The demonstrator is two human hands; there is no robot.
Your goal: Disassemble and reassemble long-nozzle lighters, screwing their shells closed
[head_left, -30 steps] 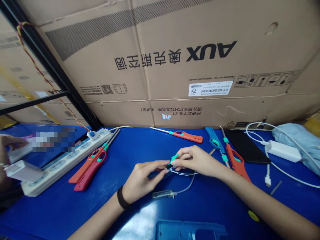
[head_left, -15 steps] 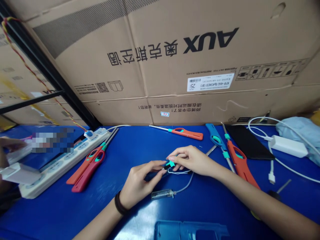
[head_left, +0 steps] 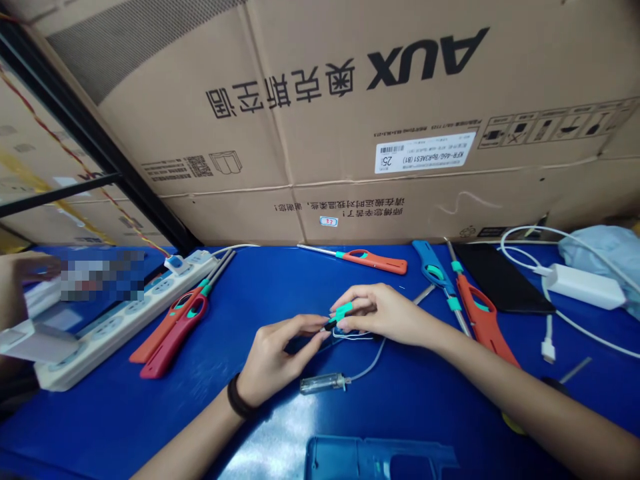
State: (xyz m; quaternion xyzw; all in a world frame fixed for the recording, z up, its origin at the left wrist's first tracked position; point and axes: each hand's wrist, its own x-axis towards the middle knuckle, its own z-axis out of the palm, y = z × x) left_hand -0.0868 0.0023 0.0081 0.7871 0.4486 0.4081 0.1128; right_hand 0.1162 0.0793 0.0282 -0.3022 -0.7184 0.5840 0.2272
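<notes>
Over the middle of the blue table, my left hand (head_left: 270, 363) pinches a small black piece (head_left: 330, 325) between thumb and fingertips. My right hand (head_left: 390, 317) holds a turquoise trigger part (head_left: 343, 311) right up against that black piece; whether the two are joined, I cannot tell. Thin white wires (head_left: 355, 336) hang just below my fingers. A clear lighter fuel tank (head_left: 320, 383) with a thin tube (head_left: 373, 363) lies below my hands. Nearer to me is a blue plastic lighter casing half (head_left: 363, 457), cut off by the lower picture edge.
Long-nosed lighters lie around: an orange one (head_left: 375, 261) behind, a red one (head_left: 173, 340) at left, a blue one (head_left: 431, 267) at right. A power strip (head_left: 113, 327), white adapter (head_left: 585, 287), black pouch (head_left: 505, 280) and another person's hand (head_left: 30, 267) flank them. Behind stands a cardboard box (head_left: 310, 147).
The turquoise trigger part has turned in my right hand and now slants in line with the black piece. The camera view has shifted slightly. At far left the other person's hand has moved.
</notes>
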